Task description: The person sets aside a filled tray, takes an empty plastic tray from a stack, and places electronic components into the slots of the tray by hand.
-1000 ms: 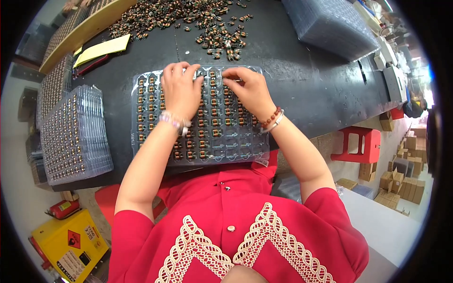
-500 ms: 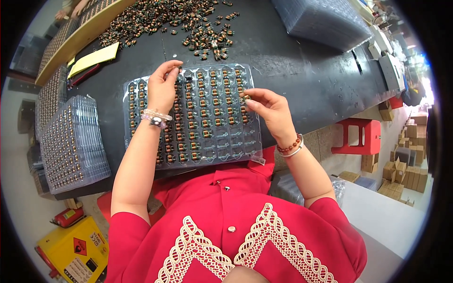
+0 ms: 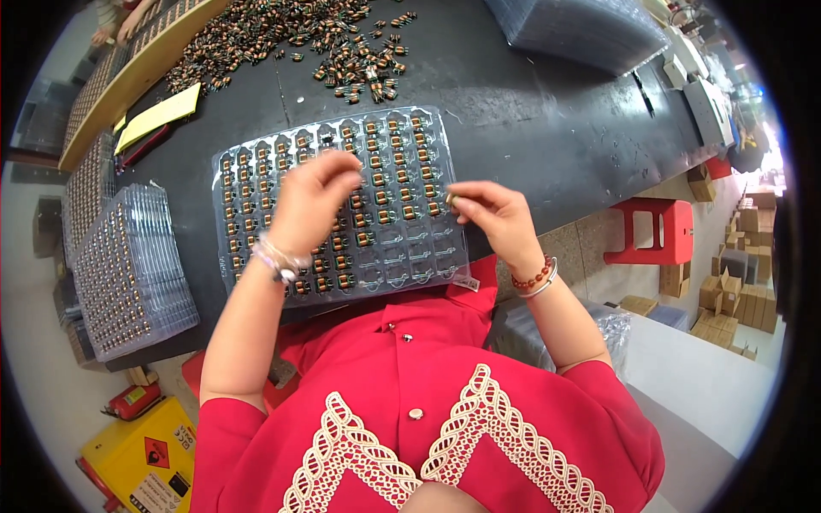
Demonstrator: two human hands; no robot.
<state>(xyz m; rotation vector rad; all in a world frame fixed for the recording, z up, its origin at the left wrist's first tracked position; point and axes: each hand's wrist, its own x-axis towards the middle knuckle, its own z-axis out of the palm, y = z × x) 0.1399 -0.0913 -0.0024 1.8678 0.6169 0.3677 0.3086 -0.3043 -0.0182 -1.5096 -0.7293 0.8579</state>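
A clear plastic blister tray [image 3: 389,256] lies on the dark table in front of me, with small copper-wound coils [image 3: 342,261] filling most of its pockets. Several pockets near its front right corner hold no coil. My left hand [image 3: 312,205] hovers over the tray's middle, its fingers curled and smeared by motion, so what they hold, if anything, does not show. By the tray's right edge, my right hand [image 3: 499,218] pinches a small coil [image 3: 451,202] between thumb and fingertips.
Loose coils [image 3: 282,30] are heaped at the back of the table. Stacked filled trays [image 3: 137,265] stand at left, near a yellow paper [image 3: 158,115]. A clear tray stack [image 3: 577,34] sits back right. Beyond the table is a red stool [image 3: 654,232]. Another person's hand [image 3: 128,26] shows far left.
My left hand has left the tray's far edge and come nearer, over its middle. My right hand has shifted slightly nearer, still pinching a coil. The whole view has shifted a little.
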